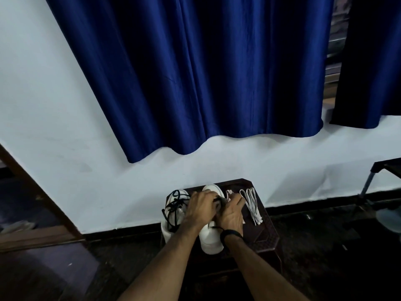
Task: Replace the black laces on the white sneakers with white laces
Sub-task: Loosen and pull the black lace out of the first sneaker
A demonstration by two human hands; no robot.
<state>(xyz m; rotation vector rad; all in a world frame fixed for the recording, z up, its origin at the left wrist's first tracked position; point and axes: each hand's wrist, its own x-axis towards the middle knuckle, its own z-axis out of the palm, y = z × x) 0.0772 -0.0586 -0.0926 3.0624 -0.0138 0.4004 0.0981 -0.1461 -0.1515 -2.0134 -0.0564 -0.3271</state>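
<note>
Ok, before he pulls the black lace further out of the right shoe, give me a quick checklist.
1. Both hands on right shoe: left hand, right hand: ok.
2. Black lace pinched: ok.
3. Which eyelets are freed: cannot tell, hands cover them.
4. White laces ready on table: ok.
5. Left shoe unlaced: not ok, its lace is loose but in.

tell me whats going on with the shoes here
A person is unlacing two white sneakers on a small dark table. Both the left hand and right hand work a black lace on the right sneaker. The left sneaker keeps its black laces, loosened. White laces lie unused alongside.
</note>
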